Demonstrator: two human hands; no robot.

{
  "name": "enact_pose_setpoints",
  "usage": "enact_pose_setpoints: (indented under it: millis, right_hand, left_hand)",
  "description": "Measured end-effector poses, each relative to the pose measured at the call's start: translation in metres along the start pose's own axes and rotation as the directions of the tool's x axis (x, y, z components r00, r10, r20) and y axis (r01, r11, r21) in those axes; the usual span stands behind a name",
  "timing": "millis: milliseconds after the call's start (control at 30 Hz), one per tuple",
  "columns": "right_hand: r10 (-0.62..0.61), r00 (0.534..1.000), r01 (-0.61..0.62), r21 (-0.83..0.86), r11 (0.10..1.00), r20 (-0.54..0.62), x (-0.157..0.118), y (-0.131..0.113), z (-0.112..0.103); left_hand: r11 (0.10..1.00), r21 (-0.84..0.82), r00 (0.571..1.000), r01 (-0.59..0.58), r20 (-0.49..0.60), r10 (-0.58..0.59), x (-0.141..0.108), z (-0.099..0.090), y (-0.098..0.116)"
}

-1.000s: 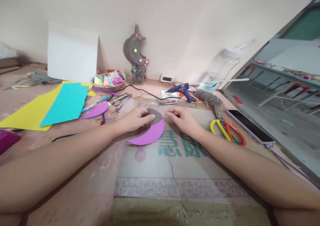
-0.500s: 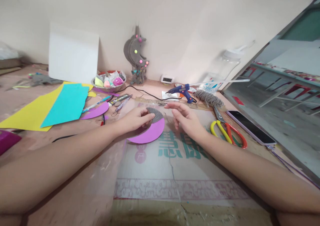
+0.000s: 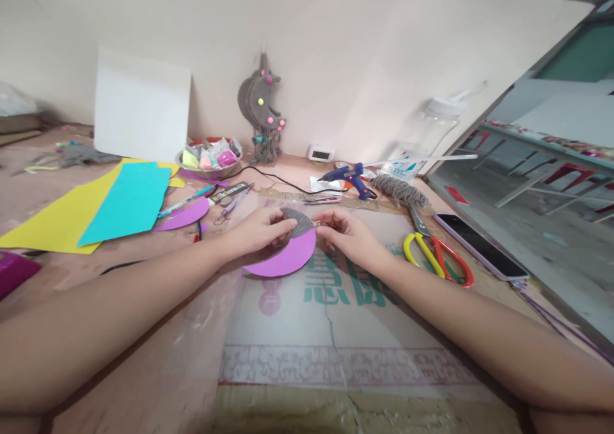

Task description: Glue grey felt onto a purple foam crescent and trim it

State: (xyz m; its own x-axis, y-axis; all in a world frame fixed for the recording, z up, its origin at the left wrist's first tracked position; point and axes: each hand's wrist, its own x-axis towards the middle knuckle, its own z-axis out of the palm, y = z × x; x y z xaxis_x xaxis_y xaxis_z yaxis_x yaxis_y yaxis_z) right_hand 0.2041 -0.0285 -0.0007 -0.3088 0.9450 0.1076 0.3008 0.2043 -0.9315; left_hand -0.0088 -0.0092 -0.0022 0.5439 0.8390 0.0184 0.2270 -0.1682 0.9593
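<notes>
My left hand (image 3: pixel 263 229) pinches the upper end of a purple crescent cutout (image 3: pixel 285 255) between thumb and fingers. Grey yarn (image 3: pixel 297 220) is wound round that end; the lower part is bare purple. At the crescent's right edge, my right hand (image 3: pixel 343 229) is closed in a pinch on what looks like the yarn's loose strand, mostly covered by the fingertips. The crescent is held over a printed plastic sheet (image 3: pixel 283 332) on the table.
Scissors (image 3: pixel 439 255) and a phone (image 3: pixel 480 245) lie right. Behind are a blue glue gun (image 3: pixel 352 178), a yarn bundle (image 3: pixel 400 188), tweezers (image 3: pixel 323 200) and a bowl (image 3: pixel 211 169). Yellow (image 3: pixel 52 220) and turquoise sheets (image 3: pixel 127 201) lie left. A decorated grey moon (image 3: pixel 256 101) hangs on the wall.
My right hand has come down and left to the crescent's edge, its fingers closing from apart into a pinch. My left hand keeps its hold in nearly the same place.
</notes>
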Motion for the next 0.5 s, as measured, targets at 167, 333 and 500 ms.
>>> enact_pose_setpoints:
  millis: [167,333,500]
  right_hand:
    - [-0.002,0.998,-0.005,-0.112,0.994,-0.069,0.001,0.0041,-0.0021]
    - [-0.018,0.997,0.009,-0.133,0.991,-0.071,0.0005,0.0056,-0.0014]
    - [-0.052,0.997,0.042,-0.164,0.986,-0.058,0.001,0.0032,-0.0017]
  left_hand:
    - [1.0,0.018,0.999,-0.007,0.034,0.007,-0.0008,-0.001,-0.0001]
    - [1.0,0.025,0.999,0.0,0.035,-0.001,-0.0013,-0.0009,0.0014]
    - [0.999,0.051,0.999,-0.01,0.036,0.008,-0.0016,0.0,0.0017]
